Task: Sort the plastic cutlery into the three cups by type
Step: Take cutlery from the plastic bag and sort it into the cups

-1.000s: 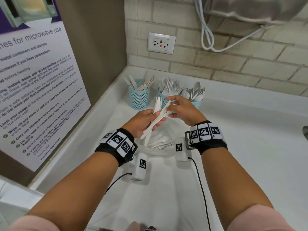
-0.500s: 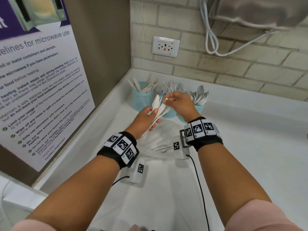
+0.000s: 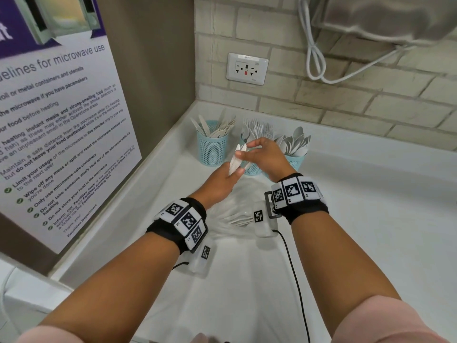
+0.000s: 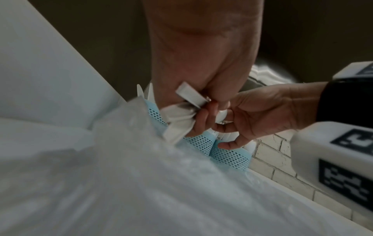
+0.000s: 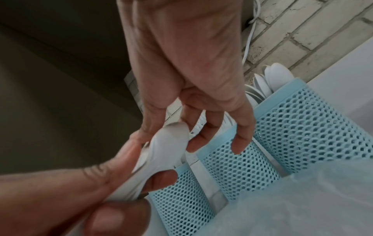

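Observation:
Three blue mesh cups stand in the back corner: the knife cup [image 3: 212, 147] on the left, the fork cup [image 3: 253, 169] half hidden behind my hands, and the spoon cup [image 3: 296, 160] on the right. My left hand [image 3: 222, 179] grips a bundle of white plastic cutlery [image 3: 235, 162] by the handles, upright, just in front of the fork cup. My right hand [image 3: 262, 154] pinches the rounded top end of one piece [image 5: 167, 143] with thumb and forefinger, the other fingers [image 5: 240, 138] spread over the cups. The handle ends [image 4: 179, 123] stick out below my left fingers.
A clear plastic bag [image 3: 237, 216] holding more white cutlery lies on the white counter [image 3: 371, 219] under my wrists. A brick wall with a socket [image 3: 246, 68] and a hanging cable [image 3: 314, 53] is behind the cups. A poster [image 3: 54, 120] covers the left wall.
Both hands have moved away from me toward the cups with the bundle. The bundle now stands more upright, and my right hand has shifted to its top end.

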Tool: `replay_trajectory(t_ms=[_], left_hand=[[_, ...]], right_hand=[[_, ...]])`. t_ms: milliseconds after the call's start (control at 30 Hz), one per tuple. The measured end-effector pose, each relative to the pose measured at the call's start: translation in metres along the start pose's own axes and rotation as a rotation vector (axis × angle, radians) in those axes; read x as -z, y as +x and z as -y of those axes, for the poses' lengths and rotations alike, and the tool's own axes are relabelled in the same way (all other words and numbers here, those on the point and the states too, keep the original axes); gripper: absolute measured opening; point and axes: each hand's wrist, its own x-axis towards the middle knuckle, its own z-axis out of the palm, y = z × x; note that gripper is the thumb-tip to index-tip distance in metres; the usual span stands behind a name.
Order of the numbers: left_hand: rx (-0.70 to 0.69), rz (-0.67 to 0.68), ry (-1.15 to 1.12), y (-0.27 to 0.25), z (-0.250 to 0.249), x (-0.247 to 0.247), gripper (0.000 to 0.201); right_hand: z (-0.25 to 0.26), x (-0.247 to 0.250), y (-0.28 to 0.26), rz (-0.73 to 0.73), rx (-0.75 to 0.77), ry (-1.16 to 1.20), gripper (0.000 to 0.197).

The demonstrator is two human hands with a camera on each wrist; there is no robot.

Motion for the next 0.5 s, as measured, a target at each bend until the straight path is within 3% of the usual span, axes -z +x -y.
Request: replay_trajectory(t_ms=[100,233,367,500], left_hand=[[0.0,0.021,0.061,0.0,0.0,-0.002,0.02],[0.0,0.005,0.05,-0.001,0.002,0.0,0.017],[-0.011,-0.023,0.028,-0.002,0.003,0.005,0.023],[-0.037,-0.085,-0.01,-0.002,0.002,0.008,0.032]], right_hand=[[-0.002,-0.003,-0.002,0.008,-0.005,-0.009,0.049],[-0.003,-0.005,0.001,-0.066,0.006,0.047,0.046],[0.0,0.0,0.009,-0.235,0.073,0.163,0.037],[0.011,-0.001,0.013,-0.147,0.13,0.133,0.017]])
